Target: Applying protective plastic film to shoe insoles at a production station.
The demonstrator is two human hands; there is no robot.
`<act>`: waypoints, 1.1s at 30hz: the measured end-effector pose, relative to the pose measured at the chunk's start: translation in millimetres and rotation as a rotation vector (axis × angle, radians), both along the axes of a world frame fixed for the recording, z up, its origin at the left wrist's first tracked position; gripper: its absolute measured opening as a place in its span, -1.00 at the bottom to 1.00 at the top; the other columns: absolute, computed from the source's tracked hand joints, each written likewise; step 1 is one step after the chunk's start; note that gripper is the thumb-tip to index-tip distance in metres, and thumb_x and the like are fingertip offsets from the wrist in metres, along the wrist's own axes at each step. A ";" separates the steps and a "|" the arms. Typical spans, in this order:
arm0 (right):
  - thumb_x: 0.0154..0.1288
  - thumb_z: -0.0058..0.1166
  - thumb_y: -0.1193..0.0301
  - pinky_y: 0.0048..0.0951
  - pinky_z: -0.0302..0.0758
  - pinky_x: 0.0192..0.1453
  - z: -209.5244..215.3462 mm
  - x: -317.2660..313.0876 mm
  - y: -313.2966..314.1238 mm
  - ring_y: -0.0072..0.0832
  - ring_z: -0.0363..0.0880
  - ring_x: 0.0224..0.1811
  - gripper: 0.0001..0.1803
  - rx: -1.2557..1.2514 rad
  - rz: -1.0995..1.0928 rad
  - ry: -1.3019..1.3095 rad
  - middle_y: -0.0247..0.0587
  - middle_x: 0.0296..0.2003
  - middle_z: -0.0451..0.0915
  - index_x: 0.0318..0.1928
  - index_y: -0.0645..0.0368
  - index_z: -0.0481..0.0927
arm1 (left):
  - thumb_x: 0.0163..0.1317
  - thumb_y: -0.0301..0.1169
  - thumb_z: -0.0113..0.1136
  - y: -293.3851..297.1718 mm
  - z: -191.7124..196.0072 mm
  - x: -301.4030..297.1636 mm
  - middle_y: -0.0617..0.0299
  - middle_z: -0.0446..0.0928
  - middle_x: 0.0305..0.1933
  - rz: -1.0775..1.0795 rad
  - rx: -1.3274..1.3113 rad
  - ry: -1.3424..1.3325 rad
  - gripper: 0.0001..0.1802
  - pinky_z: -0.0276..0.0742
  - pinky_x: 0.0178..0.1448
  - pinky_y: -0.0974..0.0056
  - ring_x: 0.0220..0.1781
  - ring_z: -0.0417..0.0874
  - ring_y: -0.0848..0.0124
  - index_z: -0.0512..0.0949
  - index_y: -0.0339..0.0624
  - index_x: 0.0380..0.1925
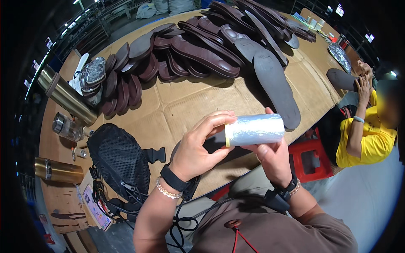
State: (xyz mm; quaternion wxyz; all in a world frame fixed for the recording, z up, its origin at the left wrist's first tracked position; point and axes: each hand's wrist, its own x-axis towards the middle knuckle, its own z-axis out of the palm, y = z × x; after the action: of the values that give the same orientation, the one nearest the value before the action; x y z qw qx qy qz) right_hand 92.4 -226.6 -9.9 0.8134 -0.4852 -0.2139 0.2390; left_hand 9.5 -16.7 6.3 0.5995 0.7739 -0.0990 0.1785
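At frame centre, we are gripping a roll of clear film point(254, 130), light and slippery: left hand point(198, 147) curled around its end, right hand point(272, 158) closed beneath.

I am looking into a shoe workshop. Big heaps of dark brown rubber shoe soles point(198, 50) lie on a wide work table covered in brown cardboard point(177, 105). Another worker in a yellow shirt point(367, 139) sits beside the table.

Brown shoe soles point(202, 50) pile at twelve o'clock on the cardboard-covered table point(177, 105), a black mesh bag point(120, 158) at eight, gold flasks point(67, 98) at nine.
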 end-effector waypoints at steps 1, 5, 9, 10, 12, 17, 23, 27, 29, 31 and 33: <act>0.34 0.35 0.48 -0.07 0.58 0.41 0.5 1.2 0.8 -0.24 0.52 0.39 0.07 0.055 0.019 0.159 -0.01 0.39 0.41 0.66 0.21 -0.11 | 0.11 -0.77 0.42 0.3 1.1 0.1 -0.01 0.41 0.46 -0.011 0.033 -0.020 -0.31 0.47 0.55 0.12 0.51 0.49 0.23 0.48 -0.26 0.28; 0.36 0.36 0.37 -0.07 0.61 0.39 1.7 3.4 2.3 -0.22 0.54 0.38 -0.09 0.108 0.024 0.275 -0.02 0.31 0.50 0.58 0.22 0.12 | 0.15 -0.73 0.45 -3.3 0.2 0.1 -0.01 0.40 0.48 -0.029 -0.016 -0.050 -0.25 0.47 0.54 0.12 0.51 0.48 0.20 0.42 -0.26 0.38; 0.28 0.41 0.38 -0.11 0.51 0.47 -13.4 6.8 -5.8 -0.19 0.53 0.40 -0.17 0.071 0.022 0.051 0.06 0.36 0.48 0.47 0.22 0.26 | 0.26 -0.63 0.44 -3.5 6.1 -4.8 0.02 0.46 0.44 -0.038 -0.247 0.230 -0.19 0.61 0.38 0.22 0.40 0.57 0.30 0.32 -0.27 0.50; 0.25 0.42 0.38 -0.13 0.47 0.50 -15.3 8.3 -7.1 -0.18 0.53 0.41 -0.18 0.039 0.019 -0.064 0.08 0.39 0.46 0.45 0.22 0.29 | 0.30 -0.59 0.43 -2.1 4.5 -4.7 0.04 0.54 0.37 -0.074 -0.336 0.323 -0.21 0.68 0.28 0.28 0.31 0.63 0.38 0.32 -0.26 0.51; 0.24 0.42 0.37 -0.14 0.44 0.52 -18.7 15.0 -11.8 -0.18 0.52 0.41 -0.20 0.081 0.073 0.000 0.09 0.39 0.46 0.43 0.23 0.32 | 0.28 -0.62 0.42 -0.9 6.8 -4.7 0.09 0.52 0.39 -0.097 -0.382 0.302 -0.21 0.67 0.24 0.35 0.23 0.65 0.43 0.33 -0.27 0.50; 0.29 0.36 0.27 -0.18 0.42 0.51 -14.0 21.1 -23.7 -0.24 0.52 0.41 -0.33 -0.036 0.197 -0.028 0.07 0.34 0.53 0.33 0.27 0.45 | 0.30 -0.76 0.21 10.4 8.8 -6.6 0.08 0.38 0.53 -0.215 -0.356 0.343 -0.24 0.59 0.37 0.30 0.39 0.58 0.30 0.29 -0.30 0.51; 0.29 0.33 0.35 -0.21 0.38 0.54 -10.2 10.7 -15.6 -0.27 0.50 0.41 -0.35 -0.063 0.204 -0.100 0.04 0.34 0.54 0.34 0.29 0.45 | 0.29 -0.58 0.17 27.4 0.6 -5.1 0.03 0.42 0.51 -0.291 -0.436 0.306 -0.29 0.47 0.51 0.14 0.41 0.57 0.23 0.34 -0.36 0.48; 0.30 0.32 0.36 -0.22 0.36 0.54 -11.2 11.3 -14.8 -0.30 0.50 0.41 -0.36 -0.075 0.199 -0.076 0.02 0.33 0.54 0.34 0.30 0.45 | 0.26 -0.54 0.20 27.7 -1.1 -2.9 0.01 0.43 0.50 -0.304 -0.503 0.310 -0.27 0.46 0.52 0.12 0.42 0.56 0.23 0.34 -0.39 0.48; 0.31 0.31 0.36 -0.23 0.37 0.53 -13.6 10.1 -14.0 -0.31 0.51 0.40 -0.37 -0.069 0.192 -0.062 0.01 0.33 0.55 0.34 0.30 0.45 | 0.25 -0.53 0.23 28.7 1.4 -3.3 0.01 0.43 0.50 -0.317 -0.545 0.374 -0.25 0.45 0.53 0.11 0.43 0.55 0.23 0.33 -0.40 0.48; 0.32 0.31 0.35 -0.24 0.38 0.52 -14.3 7.6 -13.0 -0.33 0.52 0.38 -0.37 -0.064 0.185 -0.048 -0.01 0.32 0.55 0.34 0.30 0.45 | 0.25 -0.52 0.24 29.4 1.5 -3.8 0.02 0.43 0.49 -0.322 -0.551 0.368 -0.24 0.45 0.53 0.12 0.43 0.55 0.23 0.32 -0.40 0.48; 0.34 0.29 0.35 -0.27 0.39 0.49 -12.3 4.3 -11.4 -0.36 0.52 0.36 -0.38 -0.073 0.164 -0.015 -0.05 0.30 0.56 0.34 0.30 0.45 | 0.24 -0.51 0.25 29.9 0.5 -3.3 0.04 0.44 0.48 -0.329 -0.557 0.362 -0.23 0.45 0.53 0.12 0.44 0.54 0.23 0.32 -0.40 0.48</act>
State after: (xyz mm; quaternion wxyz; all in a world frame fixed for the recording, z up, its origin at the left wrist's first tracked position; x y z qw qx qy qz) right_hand 96.7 -238.0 -22.2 0.7713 -0.4972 -0.2503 0.3087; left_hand 6.2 13.3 6.8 0.8157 0.5738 -0.0618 -0.0399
